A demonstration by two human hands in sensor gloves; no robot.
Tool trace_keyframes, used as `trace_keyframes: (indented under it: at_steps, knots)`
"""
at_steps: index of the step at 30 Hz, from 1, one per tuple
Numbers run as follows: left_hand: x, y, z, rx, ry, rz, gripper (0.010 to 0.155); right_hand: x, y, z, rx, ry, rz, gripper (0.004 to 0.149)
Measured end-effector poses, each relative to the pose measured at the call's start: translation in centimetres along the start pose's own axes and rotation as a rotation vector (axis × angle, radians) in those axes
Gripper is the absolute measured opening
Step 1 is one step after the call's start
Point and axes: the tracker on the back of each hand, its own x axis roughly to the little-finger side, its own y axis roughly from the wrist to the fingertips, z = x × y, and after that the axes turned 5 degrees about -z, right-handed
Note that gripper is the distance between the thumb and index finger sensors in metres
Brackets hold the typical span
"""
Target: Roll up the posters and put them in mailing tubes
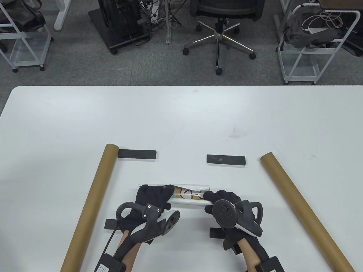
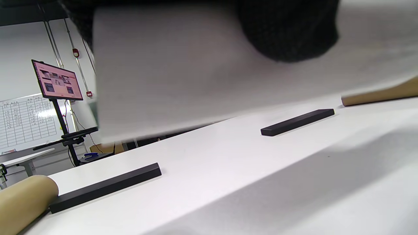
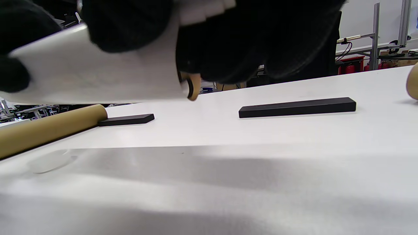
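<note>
Flanking rolled poster (image 1: 188,195): two tubes (image 1: 90,204), black bars (image 1: 137,154).

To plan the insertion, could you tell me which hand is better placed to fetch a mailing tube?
Probably left: the left hand grips the poster nearer the left tube.

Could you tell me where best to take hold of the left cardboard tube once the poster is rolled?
Probably at mid-length on the left cardboard tube, coming from above with fingers wrapped round it: it lies flat and long, so a centred grip should keep it balanced.
</note>
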Motion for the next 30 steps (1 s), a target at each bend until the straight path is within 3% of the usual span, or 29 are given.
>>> trace_keyframes:
  at_steps: [4,13,21,30]
  knots:
    - [-0.29,-0.01,0.14,0.025,0.011,0.017,0.052,-0.20,0.02,-0.30,-0.056,0.033,0.007,0.055]
    - [-0.08,-0.04,-0.05,0.005,0.056,0.008,0.053,-0.37,-0.07,-0.36,-0.077,0.039,0.034,0.055]
    - [-0.20,-0.21,-0.16,-0.002,0.038,0.009,0.047,-0.19,-0.19,-0.05,-0.018,0.027,0.011,0.049]
    - [-0.22,-0.23,-0.27,-0.025,0.056,-0.006,0.048,-0.19,-0.15,-0.04,-0.020,0.024,0.008,0.054]
